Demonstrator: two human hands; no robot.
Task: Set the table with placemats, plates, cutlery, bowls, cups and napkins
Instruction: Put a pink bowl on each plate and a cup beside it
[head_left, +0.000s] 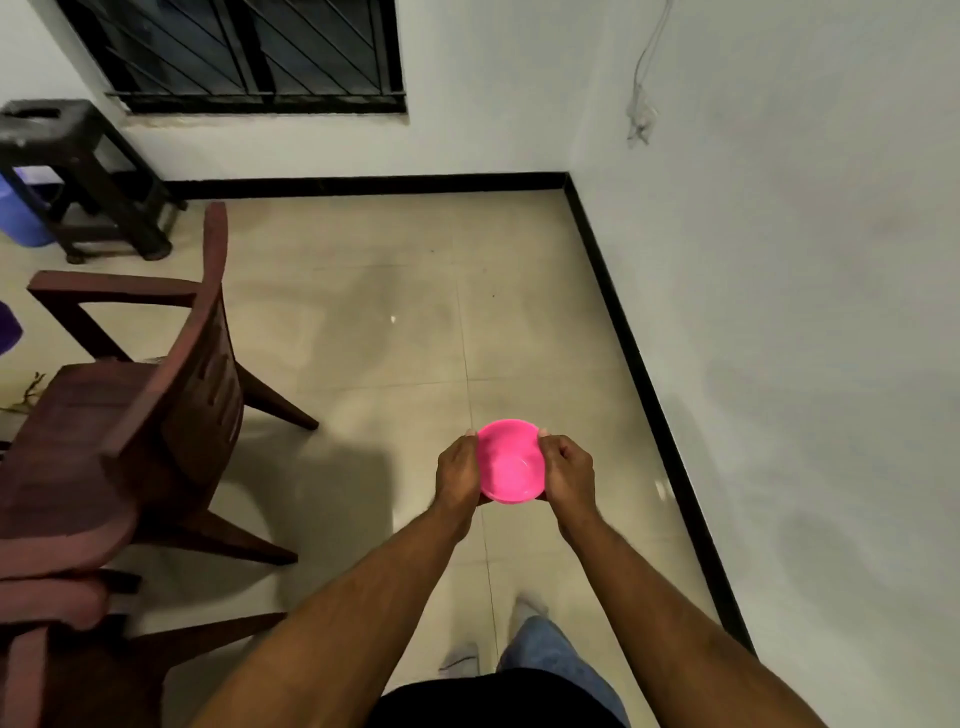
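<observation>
Small round bright-pink plastic bowl (511, 461) held out over the floor, left hand (458, 475) and right hand (567, 474) clasping opposite rim edges; looks light, stiff, slightly slick, best gripped there.

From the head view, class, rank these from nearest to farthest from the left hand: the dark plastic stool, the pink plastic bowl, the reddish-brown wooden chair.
1. Pink plastic bowl: held in the left hand.
2. Reddish-brown wooden chair: to the left.
3. Dark plastic stool: far left corner, under the window.
</observation>
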